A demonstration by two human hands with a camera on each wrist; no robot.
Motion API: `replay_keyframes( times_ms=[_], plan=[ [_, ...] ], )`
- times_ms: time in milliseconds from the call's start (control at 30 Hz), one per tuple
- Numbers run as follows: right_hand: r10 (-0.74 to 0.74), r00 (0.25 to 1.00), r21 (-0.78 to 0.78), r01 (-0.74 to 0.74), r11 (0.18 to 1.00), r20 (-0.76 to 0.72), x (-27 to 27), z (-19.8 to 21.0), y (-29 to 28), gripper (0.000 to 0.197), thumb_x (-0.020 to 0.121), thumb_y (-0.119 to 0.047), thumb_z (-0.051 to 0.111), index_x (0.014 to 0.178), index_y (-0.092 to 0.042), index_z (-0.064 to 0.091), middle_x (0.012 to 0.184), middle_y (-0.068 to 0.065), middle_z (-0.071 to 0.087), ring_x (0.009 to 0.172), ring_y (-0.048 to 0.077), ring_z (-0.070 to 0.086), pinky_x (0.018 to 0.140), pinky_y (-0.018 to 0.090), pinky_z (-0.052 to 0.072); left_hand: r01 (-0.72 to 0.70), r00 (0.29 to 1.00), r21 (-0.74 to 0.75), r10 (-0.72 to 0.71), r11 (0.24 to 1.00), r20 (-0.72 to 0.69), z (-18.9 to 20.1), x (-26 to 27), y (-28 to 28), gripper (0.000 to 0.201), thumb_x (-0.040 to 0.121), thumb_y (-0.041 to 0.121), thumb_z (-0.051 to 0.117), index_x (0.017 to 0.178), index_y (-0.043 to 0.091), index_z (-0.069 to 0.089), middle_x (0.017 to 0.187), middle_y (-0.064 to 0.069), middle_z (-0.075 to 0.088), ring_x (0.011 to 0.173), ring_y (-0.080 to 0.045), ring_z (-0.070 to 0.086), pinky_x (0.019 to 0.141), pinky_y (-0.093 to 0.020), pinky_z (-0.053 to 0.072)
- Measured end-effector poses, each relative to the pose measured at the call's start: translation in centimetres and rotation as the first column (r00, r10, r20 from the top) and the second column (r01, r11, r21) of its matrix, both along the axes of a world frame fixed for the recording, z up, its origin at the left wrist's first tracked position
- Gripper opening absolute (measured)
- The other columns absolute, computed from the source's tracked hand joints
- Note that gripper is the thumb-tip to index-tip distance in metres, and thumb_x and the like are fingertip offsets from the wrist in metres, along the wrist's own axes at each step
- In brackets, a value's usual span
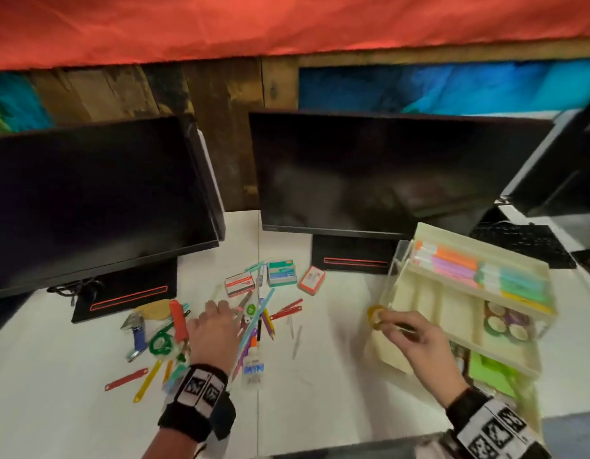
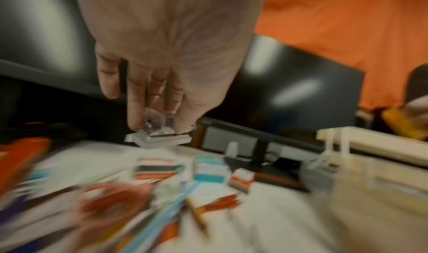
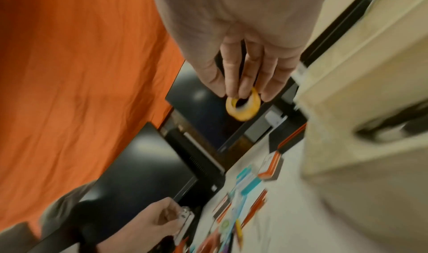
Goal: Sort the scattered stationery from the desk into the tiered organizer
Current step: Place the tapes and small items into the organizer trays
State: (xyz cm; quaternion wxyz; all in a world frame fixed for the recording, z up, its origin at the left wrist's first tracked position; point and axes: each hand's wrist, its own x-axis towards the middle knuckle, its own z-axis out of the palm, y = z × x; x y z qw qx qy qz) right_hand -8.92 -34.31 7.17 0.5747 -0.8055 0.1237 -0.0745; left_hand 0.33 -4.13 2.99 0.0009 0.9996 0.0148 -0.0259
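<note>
My right hand (image 1: 403,329) pinches a small yellow tape roll (image 1: 376,318) (image 3: 243,105) by its rim, just left of the cream tiered organizer (image 1: 429,301). The organizer's top tier holds pastel markers (image 1: 479,270), and tape rolls (image 1: 505,321) lie in a lower compartment. My left hand (image 1: 217,321) hovers over the scattered stationery pile (image 1: 254,326) and pinches a small clear plastic piece (image 2: 159,134), lifted off the white desk (image 1: 336,376).
Two dark monitors (image 1: 370,170) stand behind the pile, their bases on the desk. Staple boxes (image 1: 280,273) and a small orange box (image 1: 312,279) lie near the right monitor's base. A black keyboard (image 1: 519,240) sits behind the organizer. Scissors, pencils and coloured tags lie loose.
</note>
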Motion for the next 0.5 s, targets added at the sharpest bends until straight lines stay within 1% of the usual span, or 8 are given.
replay_keyframes(
  times_ms=[100,133,200,267,300,367,433,500],
  plan=[
    [-0.208,0.977,0.005,0.209,0.978,-0.037,-1.7,-0.2,-5.3,0.020,0.083,-0.003,0.066,0.093,-0.020,0.071,0.101,-0.007,0.068,0.096,0.010,0.064,0.088,0.022,0.050,0.177,0.984,-0.120,-0.172,0.977,0.052,1.3,-0.1,-5.5,0.029,0.095,0.030,0.042,0.122,0.020,0.046,0.119,0.000,0.049,0.101,-0.019,0.057,0.090,-0.035,0.045],
    [-0.240,0.969,-0.035,0.238,0.971,-0.056,-2.2,-0.5,-6.5,0.021,0.084,-0.003,0.065,0.096,-0.019,0.069,0.103,-0.005,0.067,0.098,0.013,0.063,0.091,0.027,0.050,0.220,0.975,-0.163,-0.212,0.962,0.069,1.8,-0.5,-7.7,0.028,0.095,0.031,0.041,0.121,0.020,0.045,0.119,0.000,0.048,0.100,-0.019,0.057,0.089,-0.034,0.045],
    [-0.211,0.976,-0.197,0.196,0.961,-0.059,-2.7,-1.3,-7.9,0.024,0.087,-0.004,0.062,0.104,-0.019,0.068,0.106,0.000,0.062,0.097,0.018,0.061,0.091,0.034,0.049,0.282,0.959,-0.215,-0.268,0.935,0.093,2.2,-1.5,-11.7,0.027,0.096,0.031,0.041,0.121,0.020,0.043,0.119,0.000,0.047,0.100,-0.018,0.055,0.086,-0.032,0.042],
    [-0.143,0.989,-0.367,0.122,0.922,-0.030,-3.2,-2.2,-8.1,0.027,0.086,-0.002,0.059,0.108,-0.017,0.067,0.103,0.001,0.056,0.092,0.016,0.057,0.087,0.031,0.046,0.317,0.948,-0.257,-0.304,0.913,0.089,1.9,-2.3,-14.7,0.027,0.096,0.031,0.042,0.120,0.021,0.043,0.118,0.001,0.046,0.102,-0.017,0.054,0.086,-0.030,0.041],
    [-0.129,0.992,-0.417,0.110,0.902,-0.016,-3.4,-2.6,-8.1,0.029,0.086,-0.001,0.058,0.108,-0.017,0.066,0.100,0.000,0.054,0.091,0.014,0.053,0.086,0.030,0.044,0.326,0.945,-0.279,-0.316,0.903,0.083,1.5,-2.6,-15.5,0.025,0.095,0.030,0.042,0.119,0.021,0.044,0.117,0.001,0.046,0.101,-0.017,0.054,0.086,-0.030,0.041],
    [-0.133,0.991,-0.476,0.127,0.870,0.023,-4.2,-3.5,-8.3,0.029,0.083,0.004,0.057,0.101,-0.017,0.066,0.094,-0.003,0.050,0.091,0.014,0.049,0.082,0.026,0.039,0.336,0.941,-0.303,-0.333,0.892,0.063,0.7,-3.0,-16.2,0.023,0.094,0.030,0.045,0.114,0.020,0.048,0.112,0.000,0.049,0.099,-0.018,0.055,0.083,-0.031,0.042],
    [-0.110,0.993,-0.502,0.113,0.857,0.037,-5.3,-4.5,-8.9,0.027,0.080,0.007,0.056,0.093,-0.015,0.065,0.088,-0.009,0.046,0.085,0.011,0.048,0.075,0.021,0.036,0.320,0.945,-0.322,-0.325,0.891,0.040,0.1,-3.1,-16.2,0.021,0.093,0.030,0.048,0.111,0.019,0.049,0.109,0.000,0.051,0.096,-0.019,0.056,0.081,-0.032,0.044],
    [-0.078,0.997,-0.526,0.055,0.849,-0.022,-6.5,-5.4,-9.9,0.022,0.081,0.005,0.056,0.087,-0.015,0.062,0.086,-0.016,0.043,0.080,0.002,0.046,0.067,0.013,0.034,0.304,0.949,-0.359,-0.312,0.882,0.037,-0.4,-3.2,-15.8,0.019,0.092,0.029,0.052,0.107,0.018,0.052,0.105,-0.001,0.052,0.094,-0.021,0.057,0.080,-0.035,0.046]
  ],
)
